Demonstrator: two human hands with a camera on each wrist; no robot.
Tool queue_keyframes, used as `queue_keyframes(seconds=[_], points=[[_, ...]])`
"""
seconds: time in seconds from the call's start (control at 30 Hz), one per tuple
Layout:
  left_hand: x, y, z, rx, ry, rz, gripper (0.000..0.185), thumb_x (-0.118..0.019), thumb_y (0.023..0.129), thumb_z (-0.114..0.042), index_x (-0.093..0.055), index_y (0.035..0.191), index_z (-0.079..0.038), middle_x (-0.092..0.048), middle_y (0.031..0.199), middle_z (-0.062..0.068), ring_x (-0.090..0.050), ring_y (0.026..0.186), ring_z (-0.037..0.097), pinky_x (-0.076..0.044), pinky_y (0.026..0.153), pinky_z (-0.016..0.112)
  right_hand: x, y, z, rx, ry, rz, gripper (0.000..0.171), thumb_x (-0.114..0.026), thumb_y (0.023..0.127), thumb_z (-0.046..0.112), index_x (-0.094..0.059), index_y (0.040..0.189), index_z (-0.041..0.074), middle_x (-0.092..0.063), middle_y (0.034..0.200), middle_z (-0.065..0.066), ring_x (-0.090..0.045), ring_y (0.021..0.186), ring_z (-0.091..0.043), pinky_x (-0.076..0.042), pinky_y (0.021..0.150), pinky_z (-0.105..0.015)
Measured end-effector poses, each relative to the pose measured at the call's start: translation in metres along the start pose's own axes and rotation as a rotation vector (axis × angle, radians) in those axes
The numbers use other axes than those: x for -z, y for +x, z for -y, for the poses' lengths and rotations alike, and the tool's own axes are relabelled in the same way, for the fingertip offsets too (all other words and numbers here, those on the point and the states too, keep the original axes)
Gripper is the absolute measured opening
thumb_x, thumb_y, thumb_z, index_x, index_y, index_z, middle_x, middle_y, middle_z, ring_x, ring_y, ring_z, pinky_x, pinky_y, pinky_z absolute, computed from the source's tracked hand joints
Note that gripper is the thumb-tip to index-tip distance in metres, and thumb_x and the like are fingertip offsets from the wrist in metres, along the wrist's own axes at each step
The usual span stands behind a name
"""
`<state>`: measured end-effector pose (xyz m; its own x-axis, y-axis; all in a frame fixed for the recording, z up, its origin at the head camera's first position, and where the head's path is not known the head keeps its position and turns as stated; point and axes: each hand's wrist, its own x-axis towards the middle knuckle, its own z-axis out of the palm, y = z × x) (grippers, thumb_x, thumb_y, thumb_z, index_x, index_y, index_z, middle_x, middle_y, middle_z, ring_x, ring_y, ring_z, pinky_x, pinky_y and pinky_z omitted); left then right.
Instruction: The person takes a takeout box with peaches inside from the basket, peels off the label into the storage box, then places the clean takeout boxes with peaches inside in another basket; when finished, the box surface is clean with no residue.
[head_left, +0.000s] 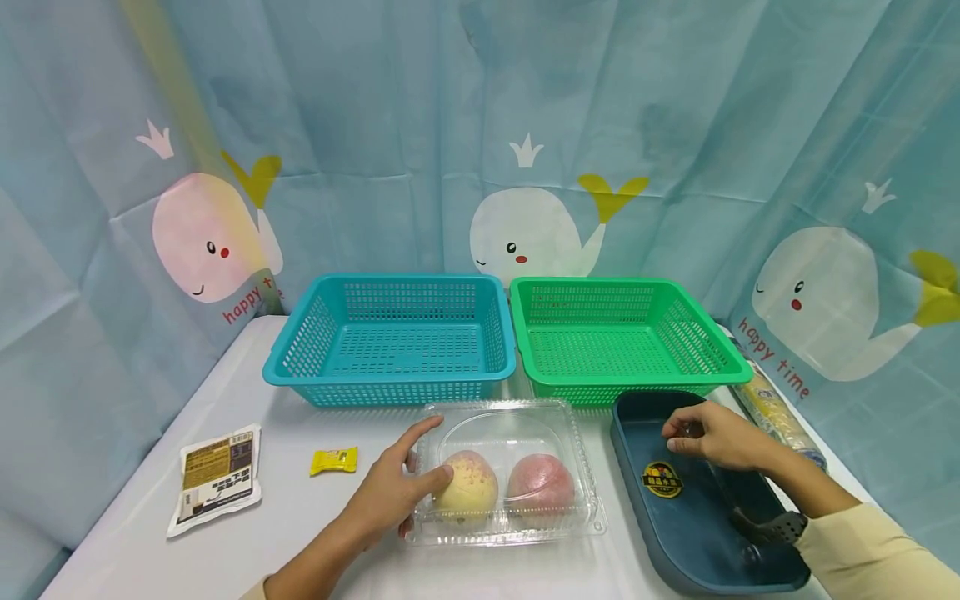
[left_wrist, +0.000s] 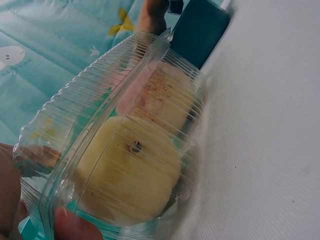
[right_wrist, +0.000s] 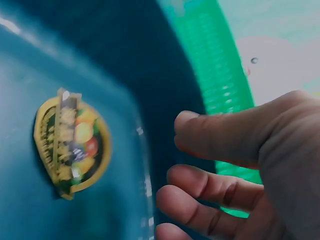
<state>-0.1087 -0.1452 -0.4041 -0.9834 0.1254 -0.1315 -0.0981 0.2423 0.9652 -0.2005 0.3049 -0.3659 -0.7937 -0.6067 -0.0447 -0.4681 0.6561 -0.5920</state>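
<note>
Near the bottom centre of the head view we are seeing a clear plastic clamshell lying on the white table, with two peaches inside — a yellowish peach at its left and a pinker peach just beside it on the right. The left hand is resting against the clamshell's left edge, its fingers spread and fairly straight, the thumb lying on the lid over the yellowish peach; in the left wrist view a fingertip is showing at the lower left, pressed to the container's rim. At the lower right the right hand is hovering over the far end of a dark blue tray bearing a round sticker; its fingers are curling loosely around nothing we can see. Across the middle of the frame a blue basket and a green basket are standing side by side. At the lower left, a flat packet and a small yellow candy are lying well apart from the clamshell.
</note>
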Motion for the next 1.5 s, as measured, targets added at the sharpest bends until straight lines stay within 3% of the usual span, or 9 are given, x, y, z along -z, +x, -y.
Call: queue_keyframes(seconds=[0.27, 0.47, 0.6, 0.87, 1.0, 1.2, 1.37, 1.5], points=[[0.0, 0.001, 0.002, -0.007, -0.01, 0.0, 0.07, -0.076, 0.084, -0.026, -0.042, 0.145, -0.03, -0.034, 0.09, 0.013, -0.035, 0.039, 0.013, -0.037, 0.031, 0.024, 0.022, 0.003, 0.028, 0.074, -0.096, -0.164, 0.009, -0.069, 0.091, 0.013, -0.069, 0.098, 0.009, -0.06, 0.08, 0.009, -0.054, 0.067, -0.008, -0.048, 0.054, -0.027], [0.0, 0.0, 0.002, -0.008, -0.003, -0.002, 0.071, -0.075, 0.084, -0.026, -0.042, 0.146, -0.029, -0.034, 0.09, 0.013, -0.035, 0.038, 0.013, -0.037, 0.031, 0.024, 0.041, 0.003, 0.042, 0.053, -0.189, -0.315, 0.01, -0.07, 0.09, 0.016, -0.071, 0.1, 0.014, -0.062, 0.095, 0.005, -0.057, 0.077, -0.011, -0.048, 0.056, -0.03], [0.0, 0.0, 0.002, -0.012, -0.002, -0.005, 0.07, -0.075, 0.084, -0.026, -0.042, 0.146, -0.029, -0.034, 0.091, 0.014, -0.035, 0.039, 0.013, -0.037, 0.031, 0.025, 0.05, 0.003, 0.044, 0.051, -0.209, -0.371, 0.013, -0.07, 0.09, 0.016, -0.071, 0.102, 0.012, -0.06, 0.098, 0.0, -0.057, 0.078, -0.014, -0.048, 0.058, -0.034], [0.001, 0.0, 0.004, -0.013, -0.012, -0.006, 0.07, -0.076, 0.083, -0.026, -0.043, 0.145, -0.031, -0.034, 0.09, 0.014, -0.035, 0.039, 0.014, -0.037, 0.031, 0.025, 0.067, 0.007, 0.036, 0.006, -0.225, -0.427, 0.021, -0.069, 0.091, 0.019, -0.07, 0.109, 0.008, -0.055, 0.108, -0.007, -0.054, 0.084, -0.02, -0.044, 0.061, -0.041], [0.001, 0.0, 0.004, -0.011, -0.013, -0.005, 0.07, -0.076, 0.083, -0.026, -0.043, 0.145, -0.03, -0.035, 0.09, 0.014, -0.036, 0.039, 0.014, -0.038, 0.031, 0.025, 0.073, 0.008, 0.023, -0.038, -0.242, -0.456, 0.03, -0.069, 0.091, 0.023, -0.066, 0.114, 0.004, -0.048, 0.12, -0.016, -0.052, 0.096, -0.033, -0.046, 0.065, -0.052], [-0.002, 0.001, 0.004, -0.007, -0.035, 0.007, 0.071, -0.076, 0.083, -0.026, -0.042, 0.146, -0.027, -0.034, 0.092, 0.015, -0.035, 0.039, 0.014, -0.037, 0.031, 0.025, 0.077, 0.006, 0.001, -0.093, -0.258, -0.473, 0.043, -0.069, 0.09, 0.025, -0.06, 0.119, -0.006, -0.034, 0.135, -0.033, -0.038, 0.112, -0.056, -0.036, 0.074, -0.069], [-0.002, 0.003, 0.004, -0.017, -0.069, 0.006, 0.069, -0.076, 0.083, -0.023, -0.044, 0.145, -0.027, -0.034, 0.092, 0.016, -0.034, 0.039, 0.013, -0.037, 0.031, 0.025, 0.078, 0.006, -0.014, -0.153, -0.251, -0.445, 0.05, -0.067, 0.091, 0.031, -0.057, 0.123, -0.007, -0.024, 0.143, -0.037, -0.023, 0.124, -0.064, -0.027, 0.081, -0.077], [0.003, 0.004, 0.006, -0.033, -0.186, 0.03, 0.063, -0.074, 0.083, -0.012, -0.049, 0.14, -0.022, -0.033, 0.09, 0.014, -0.033, 0.038, 0.012, -0.038, 0.032, 0.025, 0.077, 0.008, -0.025, -0.211, -0.237, -0.375, 0.058, -0.062, 0.093, 0.037, -0.052, 0.129, -0.007, -0.013, 0.149, -0.036, -0.014, 0.128, -0.064, -0.022, 0.085, -0.08]])
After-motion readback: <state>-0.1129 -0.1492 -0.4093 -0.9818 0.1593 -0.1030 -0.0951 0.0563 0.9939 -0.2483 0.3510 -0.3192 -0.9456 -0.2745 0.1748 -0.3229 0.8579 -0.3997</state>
